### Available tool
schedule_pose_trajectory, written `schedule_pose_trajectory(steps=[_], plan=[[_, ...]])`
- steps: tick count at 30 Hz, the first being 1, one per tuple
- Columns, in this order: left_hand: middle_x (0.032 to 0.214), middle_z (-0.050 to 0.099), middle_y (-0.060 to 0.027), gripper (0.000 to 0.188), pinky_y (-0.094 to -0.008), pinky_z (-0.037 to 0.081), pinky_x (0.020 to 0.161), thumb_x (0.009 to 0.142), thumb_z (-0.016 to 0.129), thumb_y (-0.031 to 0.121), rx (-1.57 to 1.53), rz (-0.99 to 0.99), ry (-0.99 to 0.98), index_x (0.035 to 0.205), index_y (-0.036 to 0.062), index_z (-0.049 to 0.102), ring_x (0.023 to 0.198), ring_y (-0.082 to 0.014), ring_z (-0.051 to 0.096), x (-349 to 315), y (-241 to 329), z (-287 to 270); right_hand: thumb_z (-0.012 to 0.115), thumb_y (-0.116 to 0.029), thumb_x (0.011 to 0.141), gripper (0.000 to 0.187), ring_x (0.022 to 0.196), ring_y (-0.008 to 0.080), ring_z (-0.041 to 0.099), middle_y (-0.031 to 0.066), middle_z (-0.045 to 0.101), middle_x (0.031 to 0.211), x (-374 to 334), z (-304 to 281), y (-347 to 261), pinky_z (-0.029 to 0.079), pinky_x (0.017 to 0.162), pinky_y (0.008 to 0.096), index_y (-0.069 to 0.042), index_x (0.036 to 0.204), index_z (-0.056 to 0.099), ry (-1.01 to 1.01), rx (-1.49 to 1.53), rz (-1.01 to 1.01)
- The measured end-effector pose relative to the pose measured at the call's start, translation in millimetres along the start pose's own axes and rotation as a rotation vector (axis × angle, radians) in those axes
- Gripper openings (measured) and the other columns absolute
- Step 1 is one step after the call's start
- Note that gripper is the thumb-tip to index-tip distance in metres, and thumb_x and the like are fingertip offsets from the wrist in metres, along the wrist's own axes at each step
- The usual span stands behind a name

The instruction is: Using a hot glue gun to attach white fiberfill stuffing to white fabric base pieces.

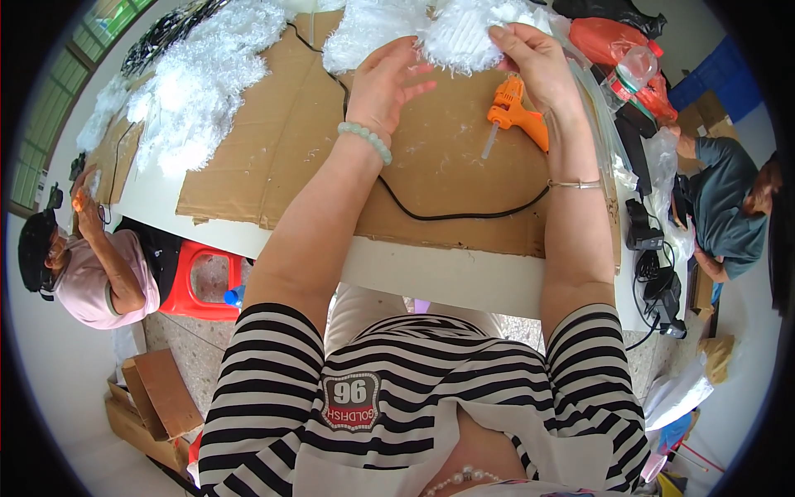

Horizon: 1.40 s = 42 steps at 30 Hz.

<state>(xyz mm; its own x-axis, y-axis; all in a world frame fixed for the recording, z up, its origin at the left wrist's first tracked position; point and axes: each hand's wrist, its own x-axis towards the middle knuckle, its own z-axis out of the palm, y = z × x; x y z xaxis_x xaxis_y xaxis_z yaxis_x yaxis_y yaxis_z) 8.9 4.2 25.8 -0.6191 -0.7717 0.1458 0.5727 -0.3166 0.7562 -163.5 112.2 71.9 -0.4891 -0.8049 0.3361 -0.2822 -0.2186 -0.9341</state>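
Observation:
My right hand [537, 70] pinches the right edge of a white fringed piece [465, 41] between thumb and fingers, at the far side of the cardboard. My left hand [385, 89] is open, its fingers apart, just left of that piece; whether a fingertip touches its fringe I cannot tell. Another white fluffy piece [356, 40] lies behind my left hand. An orange glue gun [515, 114] with a clear glue stick rests on the cardboard, partly hidden by my right wrist.
Brown cardboard [464, 182] covers the white table [431, 272], crossed by a black cord [447, 217]. A heap of white fringe [195, 95] lies at left. A plastic bottle [636, 68] and red bag [609, 41] stand right. One person [103, 273] sits left, another [729, 199] right.

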Motion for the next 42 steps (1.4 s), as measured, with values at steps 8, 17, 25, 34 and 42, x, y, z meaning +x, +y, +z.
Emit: schedule_pose_trajectory(steps=[8,17,25,34,42], plan=[[0.087,0.065,-0.0067,0.022,-0.0272,0.053,0.062,0.083,0.066,0.012,0.236,-0.027,-0.071,0.099,-0.0028,0.064,0.073,-0.0142,0.061,-4.8,-3.8,5.9,0.061,-0.028,0.090,0.023,0.063,0.0063,0.051,-0.0022,0.060,0.075,-4.7,17.2,5.1,0.042,0.060,0.0209,-0.006,0.086,0.066,-0.097,0.040,0.113],[0.083,0.066,-0.0043,0.018,-0.0231,0.050,0.059,0.082,0.068,0.012,0.311,0.079,0.015,0.094,-0.0012,0.067,0.068,-0.0094,0.058,-7.0,-2.3,8.9,0.060,-0.037,0.088,0.034,0.068,0.0068,0.051,-0.0006,0.059,0.073,-12.2,23.0,11.5,0.041,0.066,0.0238,-0.004,0.090,0.067,-0.261,-0.115,-0.067],[0.083,0.066,-0.0053,0.018,-0.0233,0.049,0.058,0.083,0.067,0.012,0.240,0.118,0.031,0.095,-0.0022,0.066,0.066,-0.0106,0.058,-6.7,-1.3,11.4,0.064,-0.014,0.086,0.014,0.072,0.0093,0.057,0.0010,0.063,0.081,-6.6,16.0,11.3,0.044,0.070,0.0228,-0.002,0.094,0.065,-0.201,0.056,0.104],[0.083,0.066,-0.0070,0.019,-0.0233,0.049,0.058,0.084,0.066,0.011,0.229,0.158,0.032,0.097,-0.0033,0.065,0.064,-0.0118,0.058,-5.2,-1.2,10.2,0.063,-0.009,0.085,0.011,0.074,0.0087,0.056,0.0008,0.063,0.081,-9.6,22.3,15.6,0.044,0.073,0.0233,-0.002,0.094,0.066,-0.313,-0.100,-0.091],[0.090,0.065,-0.0076,0.021,-0.0285,0.051,0.064,0.085,0.067,0.013,0.250,0.090,-0.033,0.099,-0.0017,0.062,0.072,-0.0152,0.060,-8.2,-1.3,8.9,0.064,-0.010,0.084,0.009,0.072,0.0079,0.056,0.0001,0.062,0.077,-13.6,30.8,13.7,0.043,0.071,0.0223,-0.002,0.087,0.067,-0.207,-0.061,-0.078]])
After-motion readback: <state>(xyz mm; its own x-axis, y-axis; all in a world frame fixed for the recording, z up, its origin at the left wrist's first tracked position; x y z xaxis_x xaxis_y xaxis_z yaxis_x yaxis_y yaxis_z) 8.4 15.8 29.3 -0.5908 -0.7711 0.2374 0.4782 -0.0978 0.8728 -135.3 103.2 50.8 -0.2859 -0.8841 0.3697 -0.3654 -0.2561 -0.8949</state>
